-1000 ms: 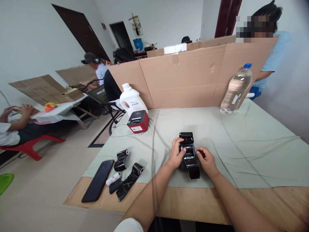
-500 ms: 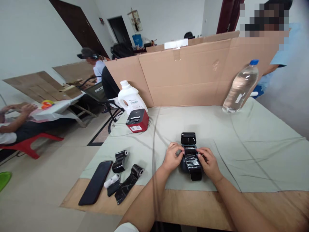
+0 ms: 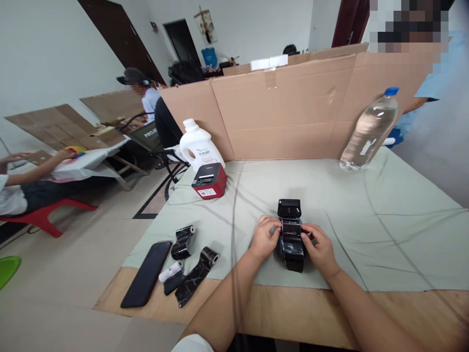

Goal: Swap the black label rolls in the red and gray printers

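Note:
A small black portable printer lies on the cloth in front of me, its lid tipped back on the far side. Over its body runs a roll of shiny black labels, whose loose strip hangs toward me. My left hand is closed, thumb and fingertips at the strip's left edge near the lid hinge. On the opposite edge, my right hand is closed likewise, thumb and index finger at the strip. The printer's inside is hidden under the strip.
Left of my arms are loose black rolls, a white-backed roll and a phone. Farther back stand a red-and-black printer, a white jug and a water bottle before a cardboard partition. Other people sit nearby.
The black strip now lies straighter and flatter over the printer, its free end shifted slightly left. Both hands stay at its edges. A neighbour's hand at far left has reached toward the coloured tape.

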`<state>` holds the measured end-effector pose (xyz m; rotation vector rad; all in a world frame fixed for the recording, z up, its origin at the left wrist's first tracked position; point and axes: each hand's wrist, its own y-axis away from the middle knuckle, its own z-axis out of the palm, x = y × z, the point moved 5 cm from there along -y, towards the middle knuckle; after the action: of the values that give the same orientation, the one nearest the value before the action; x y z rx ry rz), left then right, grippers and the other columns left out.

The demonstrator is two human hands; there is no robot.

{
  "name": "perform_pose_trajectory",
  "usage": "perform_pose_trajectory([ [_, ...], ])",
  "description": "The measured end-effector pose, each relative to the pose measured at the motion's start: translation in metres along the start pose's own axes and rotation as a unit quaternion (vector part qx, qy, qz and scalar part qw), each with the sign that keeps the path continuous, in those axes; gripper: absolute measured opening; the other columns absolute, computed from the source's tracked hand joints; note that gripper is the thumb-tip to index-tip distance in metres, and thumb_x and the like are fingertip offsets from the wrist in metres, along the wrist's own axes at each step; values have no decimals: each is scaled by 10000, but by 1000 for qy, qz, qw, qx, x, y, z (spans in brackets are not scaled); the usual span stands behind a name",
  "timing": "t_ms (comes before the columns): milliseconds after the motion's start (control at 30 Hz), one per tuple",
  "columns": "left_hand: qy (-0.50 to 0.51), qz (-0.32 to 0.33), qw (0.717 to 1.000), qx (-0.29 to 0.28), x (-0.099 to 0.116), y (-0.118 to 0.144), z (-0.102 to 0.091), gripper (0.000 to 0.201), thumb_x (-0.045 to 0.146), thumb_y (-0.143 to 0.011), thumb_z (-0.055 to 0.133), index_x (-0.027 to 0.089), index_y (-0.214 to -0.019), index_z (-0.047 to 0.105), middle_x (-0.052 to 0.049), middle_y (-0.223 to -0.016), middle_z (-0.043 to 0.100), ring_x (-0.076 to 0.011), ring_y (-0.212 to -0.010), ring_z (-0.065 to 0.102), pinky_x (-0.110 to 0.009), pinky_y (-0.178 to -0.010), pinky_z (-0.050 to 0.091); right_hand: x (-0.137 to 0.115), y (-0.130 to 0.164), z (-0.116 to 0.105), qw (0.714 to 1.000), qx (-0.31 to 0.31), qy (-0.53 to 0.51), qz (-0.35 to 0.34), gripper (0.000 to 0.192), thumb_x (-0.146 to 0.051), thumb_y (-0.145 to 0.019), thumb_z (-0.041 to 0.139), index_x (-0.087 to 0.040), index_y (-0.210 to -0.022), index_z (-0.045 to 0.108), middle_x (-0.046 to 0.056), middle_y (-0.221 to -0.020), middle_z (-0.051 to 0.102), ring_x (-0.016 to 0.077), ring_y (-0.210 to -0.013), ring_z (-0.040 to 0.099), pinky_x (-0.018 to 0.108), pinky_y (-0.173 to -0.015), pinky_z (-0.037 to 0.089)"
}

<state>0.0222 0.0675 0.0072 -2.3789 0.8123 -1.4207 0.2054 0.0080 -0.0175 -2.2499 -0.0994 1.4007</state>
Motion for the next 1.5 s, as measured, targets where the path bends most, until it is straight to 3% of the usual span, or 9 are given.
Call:
perform_pose_trajectory([
  [200, -13, -46, 999, 25, -8, 3, -1, 175, 116, -808, 519, 202, -930, 610, -87, -1030, 575, -218, -1022, 550, -391, -910, 461, 4, 1, 3, 1000, -4, -2, 24, 286, -395, -904, 518, -205, -1085, 633, 106, -1093, 633, 211, -941, 610, 329, -728, 530],
  [467, -2, -16, 1000, -2, 0, 6, 1, 234, 275, -931, 444, 198, -1105, 579, -118, -1196, 565, -238, -1180, 497, -437, -1033, 388, 2, 1, 0, 999, 8, 31, -16, 275, -392, -907, 521, -208, -1063, 652, 114, -1143, 596, 232, -1052, 572, 374, -809, 526],
  [667, 191, -132, 972, -33, -26, 4, 13, 654, 563, -949, 337, 224, -1498, 224, -120, -1595, 172, -243, -1469, 166, -440, -1179, 185, -12, 1, 1, 990, -4, 98, -101, 174, -330, -889, 566, -236, -910, 712, 98, -1152, 587, 247, -1056, 533, 425, -870, 482],
  [833, 385, -200, 899, -56, -44, -1, 28, 803, 674, -891, 364, 258, -1530, 112, -121, -1544, 324, -244, -1443, 261, -442, -1168, 196, -7, 0, 0, 994, 13, 90, -61, 213, -360, -908, 522, -226, -996, 661, 104, -1156, 576, 255, -1102, 520, 467, -941, 455],
  [933, 409, -204, 889, -35, -46, -1, 25, 767, 674, -887, 380, 252, -1505, 213, -122, -1464, 441, -247, -1390, 357, -439, -1138, 249, 0, 0, -3, 997, 40, 65, -20, 280, -385, -925, 473, -213, -1110, 596, 119, -1195, 564, 253, -1119, 520, 439, -881, 490],
  [1133, 314, -143, 938, -44, -31, 3, 13, 545, 561, -940, 371, 177, -1310, 484, -121, -1204, 601, -240, -1197, 519, -421, -1067, 350, 8, 0, -5, 998, 58, 38, 11, 350, -423, -942, 416, -186, -1156, 557, 135, -1186, 581, 246, -1097, 544, 409, -841, 504],
  [1267, 104, -139, 984, -35, -25, 3, 8, 496, 500, -919, 451, 172, -1282, 529, -143, -1302, 540, -273, -1227, 462, -454, -1059, 358, 18, 0, 0, 996, 20, 74, 44, 407, -476, -933, 412, -184, -1161, 580, 124, -1138, 629, 248, -1035, 568, 451, -907, 482],
  [1367, -32, -124, 987, -93, -19, 3, 12, 506, 462, -913, 458, 146, -1301, 534, -154, -1293, 562, -305, -1249, 410, -503, -1094, 299, 21, -2, 6, 994, -22, 104, 36, 448, -516, -919, 411, -184, -1141, 614, 125, -1122, 659, 281, -1096, 548, 507, -987, 431],
  [1500, -34, -109, 984, -136, -14, 4, 14, 537, 449, -920, 440, 125, -1346, 486, -168, -1284, 557, -301, -1241, 425, -496, -1091, 316, 18, -2, 4, 995, -40, 84, 40, 445, -504, -919, 422, -188, -1181, 593, 128, -1157, 649, 274, -1094, 571, 491, -982, 447],
])
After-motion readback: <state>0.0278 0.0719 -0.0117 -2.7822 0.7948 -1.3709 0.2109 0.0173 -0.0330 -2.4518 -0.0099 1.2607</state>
